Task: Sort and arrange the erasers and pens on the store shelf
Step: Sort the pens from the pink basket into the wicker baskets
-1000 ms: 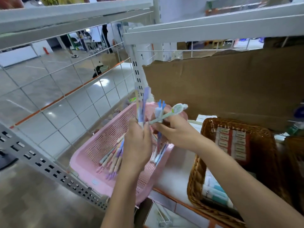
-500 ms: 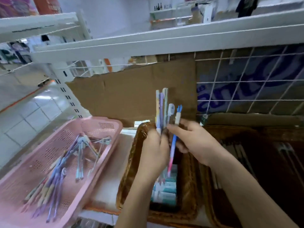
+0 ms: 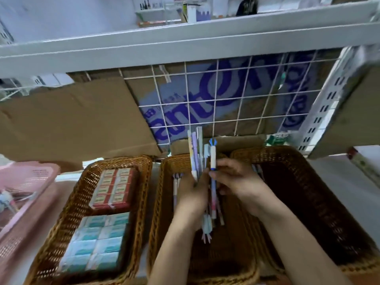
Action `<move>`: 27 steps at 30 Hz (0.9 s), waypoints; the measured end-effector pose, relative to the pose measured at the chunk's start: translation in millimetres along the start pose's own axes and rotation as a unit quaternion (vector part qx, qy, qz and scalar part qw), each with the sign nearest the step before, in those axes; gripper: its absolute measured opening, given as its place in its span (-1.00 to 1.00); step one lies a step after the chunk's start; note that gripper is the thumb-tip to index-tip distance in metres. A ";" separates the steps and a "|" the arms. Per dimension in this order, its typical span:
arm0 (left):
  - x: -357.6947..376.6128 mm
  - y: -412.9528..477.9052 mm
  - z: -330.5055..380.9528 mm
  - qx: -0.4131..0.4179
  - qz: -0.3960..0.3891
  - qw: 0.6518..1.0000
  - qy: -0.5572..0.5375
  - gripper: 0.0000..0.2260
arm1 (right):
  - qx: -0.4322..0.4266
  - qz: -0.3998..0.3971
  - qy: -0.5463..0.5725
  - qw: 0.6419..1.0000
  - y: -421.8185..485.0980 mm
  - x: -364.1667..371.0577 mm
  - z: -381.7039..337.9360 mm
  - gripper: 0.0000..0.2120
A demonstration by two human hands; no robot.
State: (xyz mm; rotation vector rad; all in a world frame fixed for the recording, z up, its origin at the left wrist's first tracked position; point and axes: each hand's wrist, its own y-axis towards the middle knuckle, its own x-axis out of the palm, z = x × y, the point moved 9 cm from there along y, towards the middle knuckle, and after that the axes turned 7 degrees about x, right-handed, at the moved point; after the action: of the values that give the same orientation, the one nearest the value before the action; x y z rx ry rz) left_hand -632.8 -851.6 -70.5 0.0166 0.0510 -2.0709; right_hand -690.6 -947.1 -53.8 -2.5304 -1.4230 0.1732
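Left hand point(image 3: 192, 194) grips a pen bundle point(image 3: 195, 153) upright; right hand point(image 3: 236, 179) pinches one pen point(image 3: 213, 159) over the middle basket point(image 3: 158, 194)

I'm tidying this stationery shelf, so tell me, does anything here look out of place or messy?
Mostly tidy: the erasers sit in neat rows in the left wicker basket. The one oddity is a few loose pens lying jumbled in the pink basket at the far left, apart from the middle wicker basket that holds other pens.

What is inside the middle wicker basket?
Loose pens lie on the basket floor. The left hand, right hand and held pens cover most, so the count is unclear.
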 end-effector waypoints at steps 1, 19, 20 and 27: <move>7.7 -1.6 -3.3 -0.016 -0.002 0.999 -0.036 -0.80 | 0.006 0.011 0.001 1.000 1.5 -9.2 3.2 -0.85; -42.4 -1.5 -15.0 -0.079 0.052 0.995 -0.021 -0.90 | -0.027 0.091 -0.642 0.761 21.1 25.9 11.8 -0.69; -41.8 -1.8 -17.5 -0.085 0.044 0.995 -0.026 -0.89 | -0.017 0.088 -0.647 0.757 22.4 27.8 14.6 -0.68; -32.8 -2.9 -35.2 -0.103 -0.010 0.993 -0.052 -0.84 | 0.002 0.097 -0.617 0.781 16.0 27.1 24.9 -0.74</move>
State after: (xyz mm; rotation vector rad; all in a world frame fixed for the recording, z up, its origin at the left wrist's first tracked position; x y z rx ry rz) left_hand -620.0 -819.9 -104.6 -0.2190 0.2009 -2.0734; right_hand -668.6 -928.4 -81.6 -2.5055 -1.3443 2.1605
